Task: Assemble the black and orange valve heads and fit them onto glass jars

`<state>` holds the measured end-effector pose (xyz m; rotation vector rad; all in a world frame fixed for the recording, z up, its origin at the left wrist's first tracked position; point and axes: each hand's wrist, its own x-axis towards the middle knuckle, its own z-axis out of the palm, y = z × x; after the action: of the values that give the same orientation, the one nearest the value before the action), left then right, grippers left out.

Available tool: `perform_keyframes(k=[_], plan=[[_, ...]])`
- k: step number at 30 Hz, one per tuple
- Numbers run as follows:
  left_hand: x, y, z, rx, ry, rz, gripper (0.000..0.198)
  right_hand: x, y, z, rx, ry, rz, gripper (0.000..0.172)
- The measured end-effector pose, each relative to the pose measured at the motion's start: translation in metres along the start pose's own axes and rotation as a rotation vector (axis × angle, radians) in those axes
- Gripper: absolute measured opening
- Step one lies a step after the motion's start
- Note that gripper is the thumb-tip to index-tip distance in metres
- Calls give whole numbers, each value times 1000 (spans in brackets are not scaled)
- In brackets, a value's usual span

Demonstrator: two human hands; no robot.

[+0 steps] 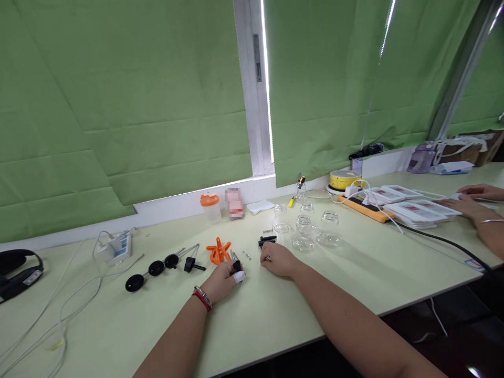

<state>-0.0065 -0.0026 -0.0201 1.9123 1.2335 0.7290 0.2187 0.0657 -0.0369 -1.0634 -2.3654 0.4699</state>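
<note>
we're seeing green blinds hanging behind the desk. stacked white packets are lying far right, a co-worker's hands working beside them. clear glass jars are standing right of the middle, beyond the right hand. round black pieces with metal rods are lying left of the left hand. our left hand is holding a black part, grip pinching it; white wrap is covering the thumb. our right hand is keeping its fingers curled, grip pinching a small coiled piece, maybe a spring. orange pieces are lying just beyond the left hand. black rods are lying just beyond the right hand, a spring resting behind them. tiny metal bits are lying between both hands.
</note>
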Motion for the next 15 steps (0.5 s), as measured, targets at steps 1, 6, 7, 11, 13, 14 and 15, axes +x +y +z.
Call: perform_keyframes(k=[1,6,7,11,13,14,15], plan=[[0,0,1,25,4,8,22,0,-2,0,-9,1,-7,15],[2,1,8,165,24,45,17,-2,-19,1,114,97,-73,12],[3,1,9,190,28,50,17,-2,-23,2,188,124,-92,12],[4,4,14,295,44,64,17,-1,-35,5,519,186,-139,10],[4,5,15,340,50,67,16,-1,-39,7,636,187,-147,8],[4,5,16,357,51,69,16,0,-40,8,675,180,-149,8],[4,5,16,370,51,74,15,0,-41,9,702,172,-149,7]])
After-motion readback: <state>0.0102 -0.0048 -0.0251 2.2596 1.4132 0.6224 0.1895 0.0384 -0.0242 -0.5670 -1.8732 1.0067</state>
